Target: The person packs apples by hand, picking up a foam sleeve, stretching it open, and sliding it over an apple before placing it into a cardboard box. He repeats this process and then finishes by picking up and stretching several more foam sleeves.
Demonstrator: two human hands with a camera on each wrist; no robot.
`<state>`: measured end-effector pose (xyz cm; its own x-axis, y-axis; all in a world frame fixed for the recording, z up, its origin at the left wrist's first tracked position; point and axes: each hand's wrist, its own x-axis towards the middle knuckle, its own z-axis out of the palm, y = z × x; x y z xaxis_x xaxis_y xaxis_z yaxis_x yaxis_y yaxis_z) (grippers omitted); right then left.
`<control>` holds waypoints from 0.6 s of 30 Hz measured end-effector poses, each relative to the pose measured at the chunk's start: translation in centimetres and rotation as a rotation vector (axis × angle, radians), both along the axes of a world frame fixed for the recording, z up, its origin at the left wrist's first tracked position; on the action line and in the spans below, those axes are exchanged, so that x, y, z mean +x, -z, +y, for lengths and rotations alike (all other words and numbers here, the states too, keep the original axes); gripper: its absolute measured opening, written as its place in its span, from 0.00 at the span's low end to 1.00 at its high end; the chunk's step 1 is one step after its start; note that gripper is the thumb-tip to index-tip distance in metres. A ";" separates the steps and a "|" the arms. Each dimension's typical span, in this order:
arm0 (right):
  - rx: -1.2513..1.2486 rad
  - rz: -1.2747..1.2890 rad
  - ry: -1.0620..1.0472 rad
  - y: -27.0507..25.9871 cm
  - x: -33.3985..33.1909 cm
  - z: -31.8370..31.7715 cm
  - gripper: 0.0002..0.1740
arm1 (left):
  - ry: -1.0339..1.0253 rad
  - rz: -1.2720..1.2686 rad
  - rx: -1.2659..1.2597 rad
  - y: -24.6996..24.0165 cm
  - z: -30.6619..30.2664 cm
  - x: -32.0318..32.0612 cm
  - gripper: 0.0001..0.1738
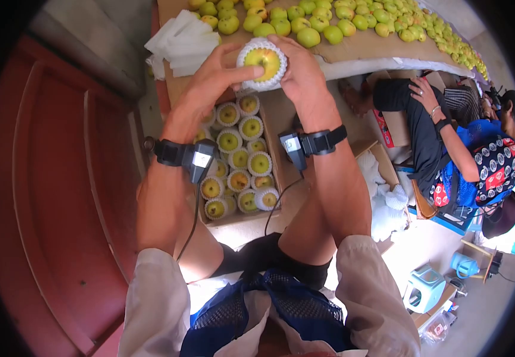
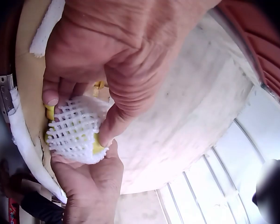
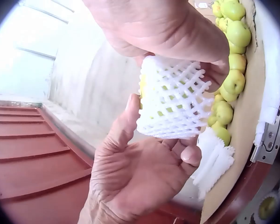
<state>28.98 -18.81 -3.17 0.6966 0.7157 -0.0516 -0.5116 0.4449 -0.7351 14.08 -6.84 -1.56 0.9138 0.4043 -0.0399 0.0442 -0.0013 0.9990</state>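
A yellow-green apple (image 1: 264,58) in a white foam net is held up between both hands above the front edge of the table. My left hand (image 1: 213,77) has its thumb on the bare top of the apple and its fingers at the side. Around the other side of the net curl the fingers of my right hand (image 1: 300,68). In the left wrist view the foam net (image 2: 74,130) covers most of the fruit, with a yellow patch bare by the thumb. The right wrist view shows the net (image 3: 172,100) between the two hands.
Loose apples (image 1: 308,37) spread over the table, beside a stack of white foam nets (image 1: 186,44). Below stands a box of netted apples (image 1: 239,157). Another person (image 1: 474,149) sits at the right, near a light blue stool (image 1: 425,288). A red door (image 1: 61,178) is at the left.
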 end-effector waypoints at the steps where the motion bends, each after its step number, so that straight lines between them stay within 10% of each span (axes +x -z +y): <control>1: 0.018 0.005 0.005 0.3 0.0 -0.1 0.12 | 0.005 0.001 0.016 0.2 -0.1 0.0 0.48; 9: 0.057 0.010 -0.037 3.4 1.0 0.8 0.18 | 0.013 -0.060 0.111 2.2 -0.3 0.0 0.57; 13: 0.086 -0.001 -0.024 3.1 0.9 0.4 0.12 | -0.009 -0.018 -0.035 0.1 -1.9 -0.2 0.29; 18: 0.162 0.047 0.043 3.1 -0.1 0.2 0.09 | -0.056 -0.019 -0.181 0.6 -2.4 -0.5 0.37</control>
